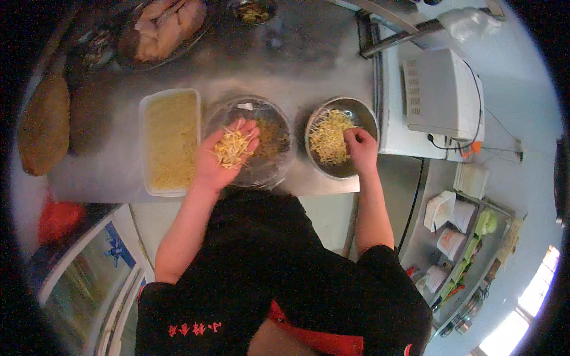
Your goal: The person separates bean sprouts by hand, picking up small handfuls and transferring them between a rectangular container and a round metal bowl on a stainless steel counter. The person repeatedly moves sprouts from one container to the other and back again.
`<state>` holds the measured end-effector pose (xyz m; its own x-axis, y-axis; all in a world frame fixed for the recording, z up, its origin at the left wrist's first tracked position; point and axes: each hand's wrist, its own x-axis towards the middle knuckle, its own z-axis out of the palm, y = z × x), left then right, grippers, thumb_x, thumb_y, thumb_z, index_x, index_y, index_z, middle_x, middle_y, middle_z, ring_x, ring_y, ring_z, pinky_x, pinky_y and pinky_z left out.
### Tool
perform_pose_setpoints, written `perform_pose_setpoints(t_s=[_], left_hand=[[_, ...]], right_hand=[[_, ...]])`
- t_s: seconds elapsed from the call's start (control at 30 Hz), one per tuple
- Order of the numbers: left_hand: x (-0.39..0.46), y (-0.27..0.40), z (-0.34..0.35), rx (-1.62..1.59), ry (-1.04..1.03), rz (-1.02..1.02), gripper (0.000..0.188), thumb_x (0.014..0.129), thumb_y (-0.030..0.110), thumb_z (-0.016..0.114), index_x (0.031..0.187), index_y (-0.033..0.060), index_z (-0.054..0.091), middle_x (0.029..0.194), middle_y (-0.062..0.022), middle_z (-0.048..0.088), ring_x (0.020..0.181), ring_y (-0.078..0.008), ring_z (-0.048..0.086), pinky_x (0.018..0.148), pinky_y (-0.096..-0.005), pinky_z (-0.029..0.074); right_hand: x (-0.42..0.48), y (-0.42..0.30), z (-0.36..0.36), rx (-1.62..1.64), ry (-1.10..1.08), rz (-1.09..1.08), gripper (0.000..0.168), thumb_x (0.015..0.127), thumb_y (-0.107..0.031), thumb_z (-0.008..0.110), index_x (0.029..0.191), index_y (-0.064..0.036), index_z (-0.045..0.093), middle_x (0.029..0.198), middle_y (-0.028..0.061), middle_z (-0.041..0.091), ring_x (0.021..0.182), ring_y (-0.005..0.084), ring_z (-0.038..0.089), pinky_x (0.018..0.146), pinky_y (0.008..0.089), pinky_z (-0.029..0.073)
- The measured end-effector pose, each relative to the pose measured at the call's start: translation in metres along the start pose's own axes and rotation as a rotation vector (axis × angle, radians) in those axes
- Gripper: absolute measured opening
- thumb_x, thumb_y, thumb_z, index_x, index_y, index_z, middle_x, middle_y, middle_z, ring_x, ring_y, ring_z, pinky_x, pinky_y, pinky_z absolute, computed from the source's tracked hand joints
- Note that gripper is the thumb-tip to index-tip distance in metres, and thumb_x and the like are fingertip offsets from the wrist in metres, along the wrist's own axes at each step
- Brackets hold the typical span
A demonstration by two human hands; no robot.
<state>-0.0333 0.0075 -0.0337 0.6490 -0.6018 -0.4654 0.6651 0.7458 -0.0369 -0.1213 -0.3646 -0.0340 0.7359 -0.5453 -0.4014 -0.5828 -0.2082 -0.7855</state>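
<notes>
Palm up, my left hand (213, 165) cradles a heap of bean sprouts (233, 147) over the left side of a round metal bowl (270, 174). Small brownish bits (268, 137) lie inside that bowl. My right hand (361, 147) reaches into a second steel bowl (372, 116), its fingertips pinched together at the edge of a pile of bean sprouts (329, 137). Whether those fingers grip any sprouts is hard to see. Left of the middle bowl stands a rectangular plastic tub (143, 147) filled with yellowish fine pieces (171, 138).
Everything rests on a stainless steel table (307, 84). Large pale pieces of meat (162, 29) lie in a basin at the far left, near a small dish (254, 11). A white appliance (443, 93) with a cord stands right. Vegetables fill a shelf (463, 262) lower right.
</notes>
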Motion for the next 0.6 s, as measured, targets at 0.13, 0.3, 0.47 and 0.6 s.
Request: perform_pose_setpoints(t_s=[0.13, 0.3, 0.47, 0.6], left_hand=[[-0.002, 0.0, 0.011, 0.037, -0.018, -0.013, 0.048, 0.099, 0.025, 0.054, 0.135, -0.0057, 0.052, 0.142, -0.0251, 0.053, 0.135, -0.0409, 0.049, 0.114, -0.0534, 0.04], [-0.007, 0.003, 0.017, 0.055, -0.039, -0.034, 0.05, 0.098, 0.022, 0.053, 0.139, -0.0056, 0.048, 0.146, -0.0253, 0.051, 0.137, -0.0408, 0.047, 0.116, -0.0536, 0.038], [-0.01, 0.004, 0.023, 0.008, -0.067, -0.047, 0.048, 0.1, 0.021, 0.048, 0.142, -0.0032, 0.047, 0.149, -0.0237, 0.048, 0.14, -0.0396, 0.044, 0.117, -0.0543, 0.037], [-0.008, 0.001, 0.022, 0.006, -0.085, -0.056, 0.055, 0.098, 0.022, 0.051, 0.147, -0.0021, 0.042, 0.153, -0.0215, 0.044, 0.142, -0.0359, 0.043, 0.119, -0.051, 0.033]], right_hand=[[-0.004, 0.002, -0.008, -0.357, 0.165, -0.225, 0.024, 0.091, -0.025, 0.07, 0.101, -0.003, 0.072, 0.086, 0.0167, 0.073, 0.078, 0.0274, 0.07, 0.076, 0.038, 0.054], [0.006, 0.01, -0.007, -0.228, 0.201, -0.236, 0.018, 0.094, -0.02, 0.067, 0.096, -0.002, 0.07, 0.079, 0.0107, 0.07, 0.07, 0.0198, 0.066, 0.067, 0.034, 0.053], [-0.035, -0.064, 0.026, 0.376, -0.139, -0.182, 0.009, 0.098, -0.009, 0.06, 0.1, -0.002, 0.066, 0.084, 0.0065, 0.068, 0.068, 0.0132, 0.063, 0.06, 0.0282, 0.053], [-0.074, -0.107, 0.095, 0.176, -0.376, -0.305, 0.012, 0.096, -0.011, 0.064, 0.102, -0.004, 0.07, 0.1, 0.0097, 0.073, 0.08, 0.0164, 0.068, 0.07, 0.0311, 0.056]])
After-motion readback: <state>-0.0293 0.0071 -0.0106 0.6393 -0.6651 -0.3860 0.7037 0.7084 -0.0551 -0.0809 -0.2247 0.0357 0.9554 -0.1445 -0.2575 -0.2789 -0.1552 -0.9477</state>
